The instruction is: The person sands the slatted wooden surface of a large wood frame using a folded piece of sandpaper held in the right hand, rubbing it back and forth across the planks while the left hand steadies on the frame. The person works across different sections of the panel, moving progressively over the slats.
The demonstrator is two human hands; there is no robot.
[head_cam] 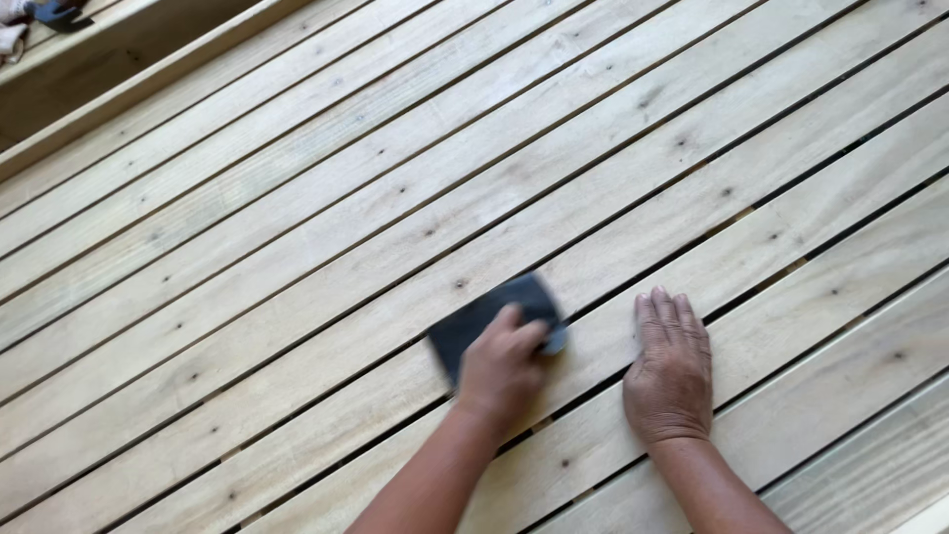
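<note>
Dark sanding pad (486, 318) pressed flat on the wooden slats (297, 247), pinned under the left hand (501, 371), grip clenched over its near edge. Right hand (670, 368) just beside, flat, released, palm down.

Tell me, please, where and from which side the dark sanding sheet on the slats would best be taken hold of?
Probably by its near end, from above. The dark sanding sheet lies flat on the wooden slats, so no edge stands up to pinch. The left hand already presses down on that near end, fingers spread over its top. The right hand rests flat on a slat beside it, apart from the sheet.
</note>
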